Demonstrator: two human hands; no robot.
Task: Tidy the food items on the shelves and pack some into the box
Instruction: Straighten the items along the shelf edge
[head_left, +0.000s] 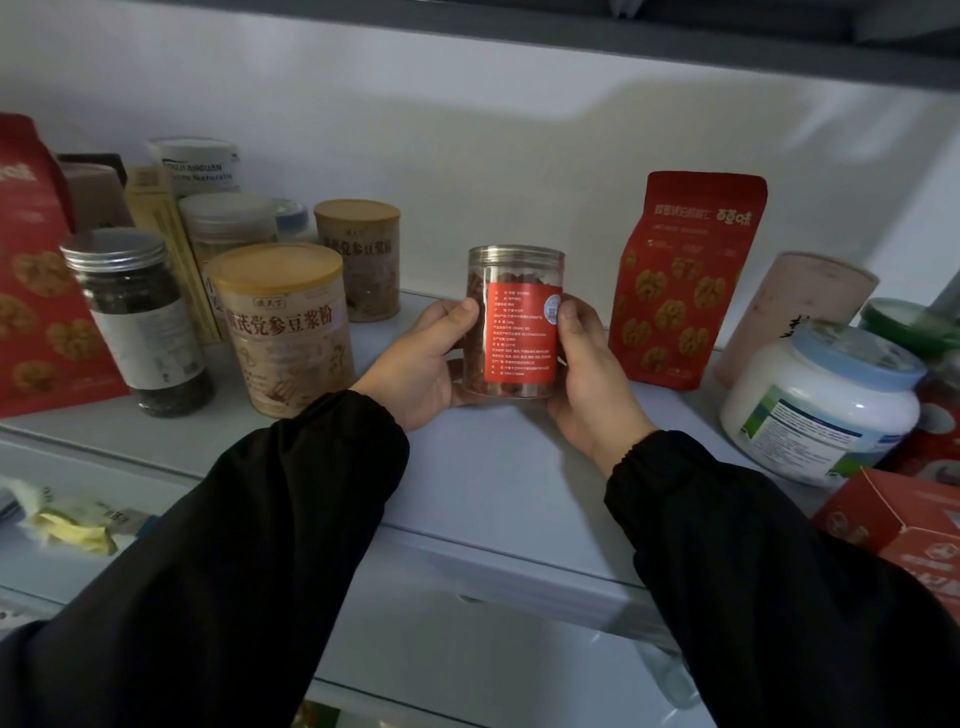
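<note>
A pale shelf (493, 467) ran along a plain white wall (467, 130), dimly lit, with a dark grey upper shelf (571, 31) overhead.

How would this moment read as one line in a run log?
object: clear jar with red label, upright | left hand: grips jar | right hand: grips jar | shelf: jar contact unclear

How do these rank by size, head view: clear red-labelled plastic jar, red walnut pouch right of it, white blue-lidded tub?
1. Red walnut pouch and white blue-lidded tub: alike; tub is nearer, so unranked.
2. Clear red-labelled jar.
</note>
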